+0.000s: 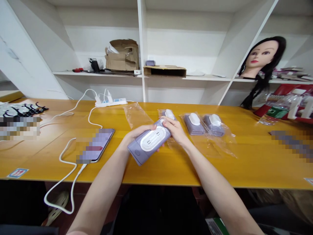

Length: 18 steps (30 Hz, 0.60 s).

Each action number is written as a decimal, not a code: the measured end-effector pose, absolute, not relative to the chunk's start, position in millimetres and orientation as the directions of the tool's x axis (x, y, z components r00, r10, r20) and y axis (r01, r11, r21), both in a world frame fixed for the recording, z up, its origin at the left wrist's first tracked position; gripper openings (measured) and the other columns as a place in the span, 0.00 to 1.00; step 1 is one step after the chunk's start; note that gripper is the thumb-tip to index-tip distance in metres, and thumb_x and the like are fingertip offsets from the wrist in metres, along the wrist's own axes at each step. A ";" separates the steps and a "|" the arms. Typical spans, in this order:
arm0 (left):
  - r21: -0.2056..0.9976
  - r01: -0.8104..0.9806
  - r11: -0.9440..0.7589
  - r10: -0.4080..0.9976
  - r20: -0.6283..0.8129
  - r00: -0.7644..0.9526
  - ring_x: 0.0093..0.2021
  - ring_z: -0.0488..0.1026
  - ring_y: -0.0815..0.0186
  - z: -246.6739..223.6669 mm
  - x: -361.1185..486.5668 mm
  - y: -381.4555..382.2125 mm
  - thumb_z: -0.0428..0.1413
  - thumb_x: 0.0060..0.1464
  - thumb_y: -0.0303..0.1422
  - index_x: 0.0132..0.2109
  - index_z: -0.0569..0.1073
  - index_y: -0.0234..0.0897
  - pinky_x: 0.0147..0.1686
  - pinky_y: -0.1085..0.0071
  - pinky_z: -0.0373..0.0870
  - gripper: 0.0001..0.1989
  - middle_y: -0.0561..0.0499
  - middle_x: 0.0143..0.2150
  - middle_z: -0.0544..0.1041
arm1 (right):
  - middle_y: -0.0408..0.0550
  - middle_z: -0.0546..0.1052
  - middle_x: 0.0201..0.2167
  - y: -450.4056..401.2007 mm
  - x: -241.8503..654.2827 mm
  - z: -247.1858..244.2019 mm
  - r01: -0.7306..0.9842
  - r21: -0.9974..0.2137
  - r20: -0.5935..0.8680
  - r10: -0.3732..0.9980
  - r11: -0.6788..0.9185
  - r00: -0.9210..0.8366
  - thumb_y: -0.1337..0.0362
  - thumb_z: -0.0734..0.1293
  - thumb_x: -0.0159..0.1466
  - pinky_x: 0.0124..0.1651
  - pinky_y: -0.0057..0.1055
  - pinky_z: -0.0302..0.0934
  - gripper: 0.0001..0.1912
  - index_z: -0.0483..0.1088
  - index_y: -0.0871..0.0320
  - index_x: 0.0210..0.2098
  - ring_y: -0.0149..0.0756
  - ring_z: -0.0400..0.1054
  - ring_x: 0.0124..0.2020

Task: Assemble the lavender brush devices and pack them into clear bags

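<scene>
Both hands hold a lavender box-shaped device [144, 148] with a white oval panel, tilted above the table's near half. My left hand [138, 131] grips its far left edge, the thumb lying by the panel. At the upper right end, my right hand [174, 129] is closed around it, with fingertips showing underneath. Just behind that hand lies a similar device [169, 113] with a white oval top, in clear plastic. To the right, another wrapped device [194, 124] sits beside a further wrapped one [214, 124]. A flat clear plastic bag [137, 115] lies behind my left hand.
Left of my hands, a phone [97, 145] is plugged into a white cable that loops over the table edge [156, 183]. A power strip [111, 102] stands at the back. Farther right are a plastic bottle [275, 111] and a mannequin head [264, 57] on the shelf.
</scene>
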<state>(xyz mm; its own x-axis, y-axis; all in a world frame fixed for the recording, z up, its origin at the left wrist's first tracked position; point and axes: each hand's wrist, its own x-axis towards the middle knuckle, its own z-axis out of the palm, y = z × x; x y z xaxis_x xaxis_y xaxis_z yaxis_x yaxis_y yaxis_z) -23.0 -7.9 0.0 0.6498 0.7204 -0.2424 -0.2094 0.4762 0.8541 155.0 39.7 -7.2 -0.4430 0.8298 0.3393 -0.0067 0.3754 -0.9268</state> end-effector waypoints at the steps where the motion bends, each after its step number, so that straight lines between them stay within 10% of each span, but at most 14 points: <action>1: 0.856 -0.213 0.472 0.722 -0.237 0.650 0.31 0.78 0.54 2.9 -23.0 -10.9 0.50 0.53 0.43 0.55 0.63 0.26 0.33 0.62 0.72 0.28 0.38 0.32 0.79 | 0.40 0.65 0.22 39.0 154.9 -4.6 -0.001 -0.925 0.337 0.819 0.380 -0.464 0.53 0.63 0.59 0.23 0.25 0.49 0.16 0.71 0.58 0.40 0.26 0.53 0.21; 9: 0.854 -0.273 0.443 0.735 -0.172 0.656 0.31 0.78 0.51 -0.3 -47.4 -6.7 0.51 0.52 0.42 0.53 0.66 0.26 0.29 0.61 0.72 0.27 0.35 0.36 0.79 | 0.45 0.72 0.33 48.5 169.3 17.6 0.049 -0.845 0.503 0.823 0.533 -0.265 0.49 0.62 0.60 0.30 0.28 0.57 0.23 0.67 0.55 0.50 0.32 0.63 0.29; 13: 0.839 -0.516 0.175 0.871 0.112 0.478 0.29 0.77 0.51 -1.9 -64.1 3.7 0.47 0.52 0.49 0.53 0.67 0.29 0.22 0.64 0.71 0.30 0.37 0.36 0.78 | 0.48 0.73 0.38 49.7 158.0 8.8 0.217 -0.823 0.504 0.852 0.524 -0.143 0.49 0.57 0.62 0.33 0.31 0.61 0.27 0.60 0.53 0.58 0.36 0.66 0.32; 18: 0.759 -0.647 0.081 0.965 0.104 0.242 0.28 0.75 0.61 3.0 -84.5 9.5 0.42 0.56 0.47 0.60 0.60 0.40 0.22 0.69 0.69 0.28 0.42 0.41 0.77 | 0.53 0.73 0.48 26.9 131.6 -9.3 0.541 -0.501 0.458 0.738 0.675 -0.496 0.57 0.56 0.65 0.48 0.37 0.58 0.24 0.59 0.56 0.58 0.43 0.67 0.46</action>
